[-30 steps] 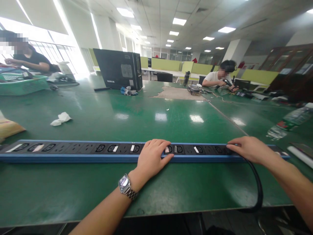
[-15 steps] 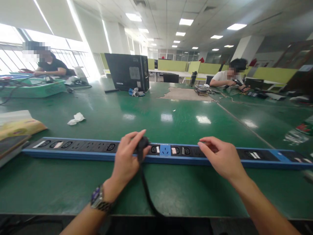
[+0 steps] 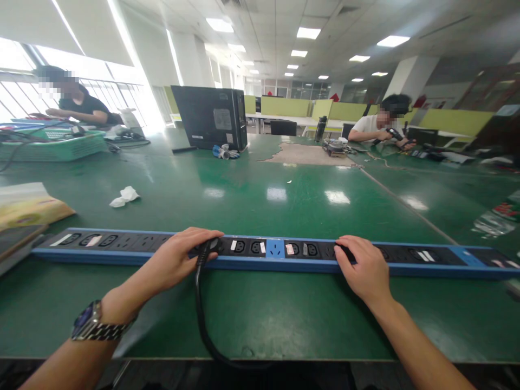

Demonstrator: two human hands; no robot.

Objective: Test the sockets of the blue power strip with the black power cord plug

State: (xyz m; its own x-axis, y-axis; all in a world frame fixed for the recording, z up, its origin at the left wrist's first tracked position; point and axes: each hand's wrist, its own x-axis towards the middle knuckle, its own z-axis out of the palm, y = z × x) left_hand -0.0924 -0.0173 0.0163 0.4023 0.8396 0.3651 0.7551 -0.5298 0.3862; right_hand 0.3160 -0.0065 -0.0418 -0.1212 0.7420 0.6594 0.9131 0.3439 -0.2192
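Observation:
A long blue-and-black power strip (image 3: 275, 265) lies across the table in front of me, its rows of sockets facing up. My left hand (image 3: 174, 259) is closed around a black power plug (image 3: 210, 247), which is down at the strip's sockets left of the middle. Whether its pins are inserted is hidden. From the plug a thick black cord (image 3: 200, 303) curves down over the table's near edge. My right hand (image 3: 364, 267) grips the strip right of the middle, thumb on the near side and fingers over the top.
The green table (image 3: 284, 319) has a crumpled tissue (image 3: 125, 196) at left and a green basket (image 3: 77, 147) with cables behind it. A black computer case (image 3: 211, 119) stands at the back beside gloves (image 3: 225, 152). A plastic bottle (image 3: 498, 222) lies at right. Two people sit across the table.
My left hand has moved left and down with the plug, from above the strip onto its sockets. My right hand has lowered onto the strip and taken hold of it.

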